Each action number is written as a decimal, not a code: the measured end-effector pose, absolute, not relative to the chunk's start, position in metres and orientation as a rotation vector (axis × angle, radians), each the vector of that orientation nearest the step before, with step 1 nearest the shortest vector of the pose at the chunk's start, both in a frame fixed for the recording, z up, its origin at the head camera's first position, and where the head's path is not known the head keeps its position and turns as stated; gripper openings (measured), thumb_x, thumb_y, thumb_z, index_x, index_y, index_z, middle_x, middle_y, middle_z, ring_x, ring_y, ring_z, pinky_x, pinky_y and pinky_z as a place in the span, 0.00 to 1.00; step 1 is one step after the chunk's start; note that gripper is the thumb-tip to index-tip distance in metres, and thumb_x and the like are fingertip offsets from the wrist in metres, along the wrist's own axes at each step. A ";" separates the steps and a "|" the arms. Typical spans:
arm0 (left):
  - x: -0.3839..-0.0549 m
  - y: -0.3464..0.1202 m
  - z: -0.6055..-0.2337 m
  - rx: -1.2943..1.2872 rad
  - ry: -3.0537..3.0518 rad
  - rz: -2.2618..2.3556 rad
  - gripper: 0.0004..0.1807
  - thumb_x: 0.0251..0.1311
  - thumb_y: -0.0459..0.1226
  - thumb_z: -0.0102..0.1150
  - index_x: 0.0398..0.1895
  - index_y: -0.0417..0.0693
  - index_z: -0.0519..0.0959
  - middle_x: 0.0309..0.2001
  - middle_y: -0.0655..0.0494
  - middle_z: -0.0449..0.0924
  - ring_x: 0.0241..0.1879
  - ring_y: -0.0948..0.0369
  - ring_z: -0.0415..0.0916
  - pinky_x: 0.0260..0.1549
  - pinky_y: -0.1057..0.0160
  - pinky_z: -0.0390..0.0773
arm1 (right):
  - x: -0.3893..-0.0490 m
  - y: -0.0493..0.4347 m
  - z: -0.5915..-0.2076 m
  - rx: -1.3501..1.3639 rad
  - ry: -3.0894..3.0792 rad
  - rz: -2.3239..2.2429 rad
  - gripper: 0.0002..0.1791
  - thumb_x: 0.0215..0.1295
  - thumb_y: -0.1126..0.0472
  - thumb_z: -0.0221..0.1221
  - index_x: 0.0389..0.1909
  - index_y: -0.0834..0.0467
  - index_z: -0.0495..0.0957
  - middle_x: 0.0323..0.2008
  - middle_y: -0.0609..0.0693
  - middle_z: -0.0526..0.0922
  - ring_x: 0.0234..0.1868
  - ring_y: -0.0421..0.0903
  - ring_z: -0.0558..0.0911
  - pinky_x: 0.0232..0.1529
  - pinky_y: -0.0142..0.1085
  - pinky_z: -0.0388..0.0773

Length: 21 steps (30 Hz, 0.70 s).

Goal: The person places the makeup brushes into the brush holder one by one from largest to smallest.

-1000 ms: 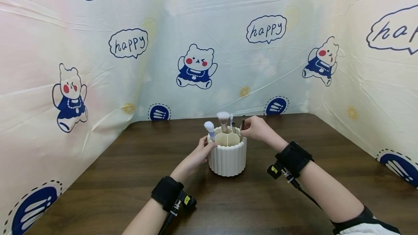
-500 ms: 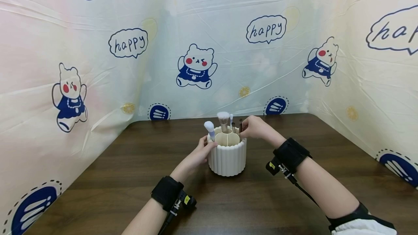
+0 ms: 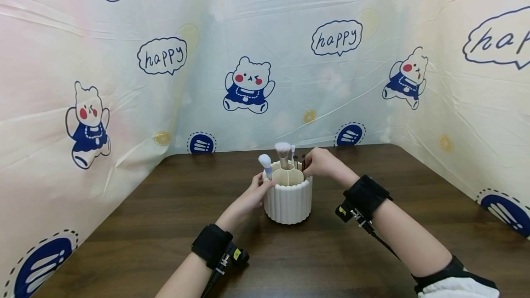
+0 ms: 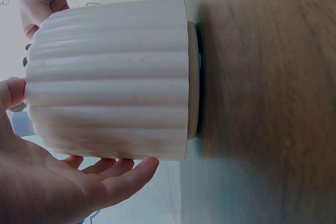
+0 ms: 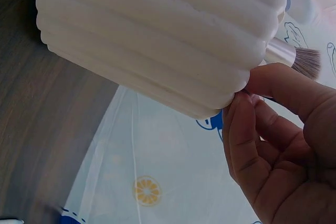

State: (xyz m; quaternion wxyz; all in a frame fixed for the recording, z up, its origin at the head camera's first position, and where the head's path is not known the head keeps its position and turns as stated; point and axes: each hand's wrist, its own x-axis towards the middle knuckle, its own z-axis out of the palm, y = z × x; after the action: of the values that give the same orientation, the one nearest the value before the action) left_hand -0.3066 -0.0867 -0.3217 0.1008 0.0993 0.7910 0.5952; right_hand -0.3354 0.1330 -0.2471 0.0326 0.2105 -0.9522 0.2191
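A cream fluted makeup brush holder (image 3: 288, 203) stands upright on the table, divided inside into compartments. My left hand (image 3: 250, 196) holds its left side, thumb at the rim and fingers against the wall; the left wrist view shows this hand (image 4: 58, 177) up close. At the right rim, my right hand (image 3: 325, 163) pinches a slim dark makeup brush (image 3: 304, 162) standing in the holder, its lower part hidden. A large fluffy brush (image 3: 283, 153), a pale round-headed brush (image 3: 265, 162), a small dark brush (image 3: 296, 162) and a thin pale one (image 3: 293, 149) also stand inside.
The dark wood table (image 3: 281, 261) spreads around the holder. Behind and at both sides hangs a pale printed cloth (image 3: 248, 26) with bears and speech bubbles. Black straps with small cameras sit on both wrists, with cables trailing along the forearms.
My right hand has moved slightly left and down with the slim dark brush, which now sticks up less above the rim. The left hand and the holder have stayed in place.
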 end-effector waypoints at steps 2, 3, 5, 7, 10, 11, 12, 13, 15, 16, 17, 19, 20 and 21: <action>-0.307 -0.087 -0.322 0.289 2.338 1.756 0.43 0.67 0.52 0.43 0.75 0.44 0.36 0.75 0.37 0.40 0.73 0.41 0.44 0.64 0.34 0.57 | -0.336 0.132 -0.247 0.639 -2.939 0.674 0.04 0.50 0.65 0.62 0.22 0.63 0.81 0.18 0.47 0.76 0.21 0.41 0.68 0.24 0.29 0.66; -0.307 -0.087 -0.322 0.285 2.339 1.755 0.43 0.67 0.53 0.43 0.75 0.44 0.36 0.75 0.37 0.40 0.73 0.41 0.45 0.64 0.34 0.57 | -0.336 0.132 -0.247 0.636 -2.943 0.674 0.04 0.51 0.65 0.62 0.22 0.63 0.81 0.18 0.46 0.75 0.21 0.41 0.69 0.24 0.29 0.66; -0.307 -0.087 -0.322 0.281 2.340 1.756 0.43 0.67 0.53 0.43 0.75 0.44 0.36 0.75 0.37 0.41 0.73 0.41 0.45 0.64 0.34 0.57 | -0.336 0.132 -0.247 0.630 -2.948 0.674 0.04 0.51 0.65 0.62 0.22 0.63 0.81 0.18 0.46 0.75 0.22 0.41 0.68 0.24 0.29 0.65; -0.307 -0.087 -0.321 0.281 2.341 1.759 0.43 0.67 0.53 0.43 0.75 0.44 0.36 0.75 0.37 0.41 0.73 0.41 0.45 0.64 0.34 0.57 | -0.337 0.131 -0.247 0.629 -2.948 0.680 0.04 0.51 0.66 0.62 0.22 0.63 0.81 0.18 0.46 0.75 0.22 0.42 0.68 0.24 0.30 0.65; -0.307 -0.087 -0.322 0.283 2.342 1.759 0.43 0.67 0.52 0.43 0.75 0.43 0.36 0.75 0.37 0.41 0.73 0.41 0.45 0.64 0.34 0.57 | -0.337 0.132 -0.248 0.638 -2.945 0.695 0.04 0.52 0.67 0.61 0.22 0.63 0.82 0.19 0.47 0.76 0.22 0.42 0.69 0.25 0.29 0.66; -0.307 -0.087 -0.322 0.285 2.343 1.759 0.43 0.67 0.52 0.43 0.75 0.43 0.36 0.75 0.37 0.41 0.73 0.41 0.45 0.64 0.34 0.57 | -0.337 0.132 -0.249 0.644 -2.942 0.703 0.04 0.52 0.67 0.61 0.23 0.63 0.82 0.19 0.48 0.77 0.22 0.42 0.69 0.25 0.30 0.67; -0.307 -0.086 -0.323 0.287 2.343 1.759 0.43 0.67 0.52 0.43 0.75 0.43 0.37 0.75 0.37 0.41 0.73 0.41 0.45 0.64 0.34 0.57 | -0.337 0.132 -0.249 0.648 -2.940 0.710 0.04 0.52 0.67 0.61 0.24 0.63 0.82 0.20 0.49 0.78 0.23 0.42 0.69 0.26 0.30 0.67; -0.307 -0.087 -0.323 0.289 2.344 1.758 0.43 0.67 0.52 0.43 0.75 0.43 0.37 0.75 0.37 0.41 0.73 0.41 0.45 0.64 0.34 0.57 | -0.337 0.133 -0.250 0.642 -2.940 0.727 0.04 0.52 0.67 0.61 0.25 0.63 0.83 0.22 0.50 0.80 0.23 0.42 0.70 0.27 0.30 0.69; -0.307 -0.087 -0.323 0.294 2.345 1.757 0.43 0.67 0.52 0.43 0.75 0.43 0.37 0.75 0.37 0.41 0.73 0.41 0.45 0.64 0.34 0.57 | -0.338 0.134 -0.252 0.631 -2.932 0.766 0.06 0.53 0.67 0.60 0.30 0.64 0.83 0.27 0.53 0.83 0.26 0.43 0.73 0.29 0.31 0.72; -0.307 -0.087 -0.323 0.296 2.345 1.758 0.43 0.67 0.52 0.43 0.75 0.43 0.37 0.75 0.37 0.41 0.73 0.41 0.45 0.64 0.34 0.57 | -0.338 0.135 -0.252 0.626 -2.929 0.786 0.08 0.53 0.67 0.60 0.33 0.65 0.84 0.30 0.55 0.85 0.27 0.43 0.75 0.31 0.32 0.74; -0.307 -0.087 -0.323 0.297 2.345 1.757 0.43 0.66 0.52 0.43 0.75 0.43 0.37 0.75 0.37 0.41 0.73 0.41 0.45 0.64 0.34 0.57 | -0.338 0.135 -0.253 0.617 -2.924 0.805 0.10 0.53 0.67 0.60 0.36 0.66 0.84 0.33 0.56 0.86 0.30 0.44 0.77 0.33 0.34 0.76; -0.307 -0.087 -0.322 0.300 2.345 1.756 0.43 0.67 0.53 0.42 0.75 0.43 0.36 0.75 0.37 0.41 0.73 0.41 0.45 0.64 0.34 0.58 | -0.337 0.137 -0.254 0.601 -2.912 0.841 0.14 0.55 0.66 0.59 0.42 0.67 0.83 0.38 0.59 0.86 0.34 0.46 0.80 0.37 0.36 0.79; -0.307 -0.087 -0.322 0.298 2.344 1.758 0.43 0.66 0.52 0.43 0.75 0.43 0.36 0.75 0.37 0.41 0.73 0.41 0.45 0.64 0.34 0.57 | -0.336 0.137 -0.254 0.598 -2.906 0.855 0.15 0.55 0.65 0.59 0.43 0.67 0.82 0.40 0.60 0.86 0.35 0.46 0.81 0.38 0.37 0.79; -0.307 -0.087 -0.322 0.296 2.342 1.761 0.43 0.66 0.52 0.43 0.75 0.43 0.37 0.75 0.37 0.41 0.73 0.41 0.45 0.64 0.34 0.57 | -0.336 0.138 -0.254 0.593 -2.898 0.864 0.16 0.56 0.65 0.59 0.44 0.67 0.82 0.40 0.60 0.86 0.36 0.47 0.81 0.38 0.37 0.80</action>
State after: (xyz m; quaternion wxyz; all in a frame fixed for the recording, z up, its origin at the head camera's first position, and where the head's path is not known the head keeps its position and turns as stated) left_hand -0.3068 -0.0867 -0.3220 0.0980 0.0999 0.7915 0.5949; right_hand -0.3358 0.1379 -0.2540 0.0297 0.1924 -0.9400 0.2801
